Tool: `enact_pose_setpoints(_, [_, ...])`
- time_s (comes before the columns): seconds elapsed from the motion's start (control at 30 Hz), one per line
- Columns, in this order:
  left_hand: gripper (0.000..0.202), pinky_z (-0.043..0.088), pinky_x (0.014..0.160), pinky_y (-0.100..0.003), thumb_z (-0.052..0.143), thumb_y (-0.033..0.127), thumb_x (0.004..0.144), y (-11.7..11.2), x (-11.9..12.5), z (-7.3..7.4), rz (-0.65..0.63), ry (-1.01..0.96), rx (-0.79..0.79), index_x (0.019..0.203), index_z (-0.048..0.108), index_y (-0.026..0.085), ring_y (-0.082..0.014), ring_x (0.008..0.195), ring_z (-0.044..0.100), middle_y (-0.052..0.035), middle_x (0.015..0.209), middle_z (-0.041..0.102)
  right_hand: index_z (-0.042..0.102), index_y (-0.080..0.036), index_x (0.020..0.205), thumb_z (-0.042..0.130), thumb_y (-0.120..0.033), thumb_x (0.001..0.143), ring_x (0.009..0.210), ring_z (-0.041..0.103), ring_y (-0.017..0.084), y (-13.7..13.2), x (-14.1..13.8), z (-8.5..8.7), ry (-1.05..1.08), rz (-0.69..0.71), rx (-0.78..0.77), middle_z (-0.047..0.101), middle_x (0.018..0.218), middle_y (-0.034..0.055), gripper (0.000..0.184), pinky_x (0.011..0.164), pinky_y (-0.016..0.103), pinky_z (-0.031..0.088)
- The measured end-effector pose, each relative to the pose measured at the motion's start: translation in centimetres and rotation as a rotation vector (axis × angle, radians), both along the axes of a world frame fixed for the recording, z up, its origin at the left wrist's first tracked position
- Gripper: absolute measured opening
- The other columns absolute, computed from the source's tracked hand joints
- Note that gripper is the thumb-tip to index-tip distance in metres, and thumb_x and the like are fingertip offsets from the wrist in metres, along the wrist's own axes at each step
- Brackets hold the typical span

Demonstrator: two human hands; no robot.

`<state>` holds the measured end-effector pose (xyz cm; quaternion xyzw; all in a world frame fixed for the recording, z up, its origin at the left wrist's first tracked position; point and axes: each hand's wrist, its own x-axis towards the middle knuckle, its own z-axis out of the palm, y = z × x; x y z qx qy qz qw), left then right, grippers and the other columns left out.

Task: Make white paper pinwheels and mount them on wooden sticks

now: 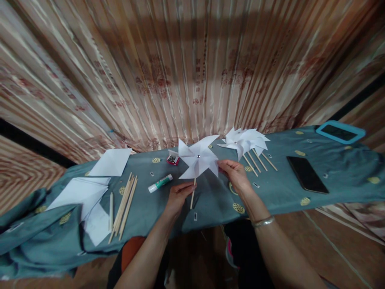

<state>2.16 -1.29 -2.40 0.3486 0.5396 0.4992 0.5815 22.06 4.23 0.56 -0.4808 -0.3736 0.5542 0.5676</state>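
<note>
A white paper pinwheel [204,154] with a shiny pin at its centre faces me above the middle of the table. Its wooden stick is pinched in my left hand [177,196], just below the blades. The fingers of my right hand [236,173] close on the edge of a right-hand blade. Behind the pinwheel, a small red-and-white box [173,160] stands open with small metal pieces inside. A glue stick [160,183] lies to the left of my left hand. Several finished pinwheels [249,140] lie overlapped beyond my right hand, sticks pointing towards me.
Wooden sticks [123,206] and a pencil-like white rod [111,210] lie at left, beside white paper sheets [80,192]. A dark phone [306,174] and a blue-framed device [341,132] rest at right on the green tablecloth [279,188]. A patterned curtain [192,72] hangs behind.
</note>
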Motion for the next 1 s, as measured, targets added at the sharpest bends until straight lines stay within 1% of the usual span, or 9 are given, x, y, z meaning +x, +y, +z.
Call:
enact_pose_setpoints(0.13, [0.035, 0.048, 0.07, -0.031, 0.088, 0.039, 0.048, 0.1, -0.1, -0.2, 0.027, -0.012, -0.004, 0.075, 0.079, 0.017, -0.0184, 0.068, 0.064, -0.0087, 0.076, 0.076, 0.07, -0.021, 0.055, 0.089, -0.05, 0.043, 0.053, 0.05, 0.01, -0.4, -0.7, 0.0, 0.038, 0.04, -0.026, 0.062, 0.054, -0.003, 0.037, 0.056, 0.026, 0.039])
enact_pose_setpoints(0.37, [0.036, 0.047, 0.07, -0.029, 0.088, 0.04, 0.05, 0.3, -0.1, -0.4, 0.053, -0.028, 0.012, 0.076, 0.079, 0.016, -0.0168, 0.069, 0.063, -0.0081, 0.076, 0.076, 0.071, -0.019, 0.056, 0.089, -0.05, 0.044, 0.056, 0.053, 0.009, -1.0, -2.0, -0.2, 0.064, 0.141, -0.065, 0.064, 0.057, -0.0025, 0.038, 0.058, 0.024, 0.041])
enact_pose_setpoints(0.53, [0.036, 0.047, 0.07, -0.029, 0.087, 0.039, 0.051, 0.4, -0.1, -0.4, 0.046, -0.024, 0.024, 0.078, 0.079, 0.016, -0.0169, 0.069, 0.063, -0.0082, 0.076, 0.075, 0.07, -0.02, 0.056, 0.088, -0.049, 0.049, 0.057, 0.054, 0.009, -1.6, -2.6, -0.2, 0.052, 0.223, -0.066, 0.066, 0.061, -0.0018, 0.035, 0.059, 0.024, 0.043])
enact_pose_setpoints(0.7, [0.037, 0.048, 0.071, -0.029, 0.089, 0.038, 0.049, 0.4, 0.0, -0.5, 0.038, -0.084, 0.028, 0.077, 0.079, 0.016, -0.0164, 0.068, 0.064, -0.0066, 0.073, 0.075, 0.07, -0.02, 0.055, 0.087, -0.049, 0.052, 0.057, 0.055, 0.008, -2.1, -3.1, 0.2, 0.065, 0.291, -0.071, 0.067, 0.061, -0.002, 0.033, 0.06, 0.023, 0.043])
enact_pose_setpoints(0.8, [0.037, 0.048, 0.071, -0.028, 0.088, 0.037, 0.051, 0.3, 0.0, -0.5, 0.023, -0.083, 0.047, 0.079, 0.079, 0.016, -0.0159, 0.068, 0.063, -0.0071, 0.076, 0.076, 0.07, -0.02, 0.056, 0.087, -0.048, 0.053, 0.058, 0.056, 0.009, -2.2, -3.3, 0.3, 0.069, 0.315, -0.069, 0.068, 0.061, -0.0016, 0.032, 0.061, 0.023, 0.044])
enact_pose_setpoints(0.9, [0.037, 0.048, 0.07, -0.028, 0.087, 0.038, 0.054, 0.3, 0.2, -0.3, 0.004, -0.065, 0.062, 0.082, 0.079, 0.015, -0.017, 0.069, 0.064, -0.0079, 0.078, 0.076, 0.072, -0.02, 0.059, 0.085, -0.048, 0.055, 0.061, 0.057, 0.01, -2.2, -3.5, 0.1, 0.054, 0.344, -0.068, 0.069, 0.064, -0.0004, 0.031, 0.063, 0.024, 0.044])
enact_pose_setpoints(1.0, [0.038, 0.049, 0.074, -0.031, 0.087, 0.038, 0.054, 0.2, 0.3, -0.2, -0.001, -0.069, 0.056, 0.082, 0.079, 0.014, -0.0196, 0.073, 0.066, -0.0089, 0.08, 0.076, 0.073, -0.02, 0.061, 0.084, -0.049, 0.057, 0.062, 0.058, 0.011, -2.3, -3.9, -0.4, 0.023, 0.362, -0.043, 0.07, 0.065, 0.0002, 0.031, 0.062, 0.024, 0.044])
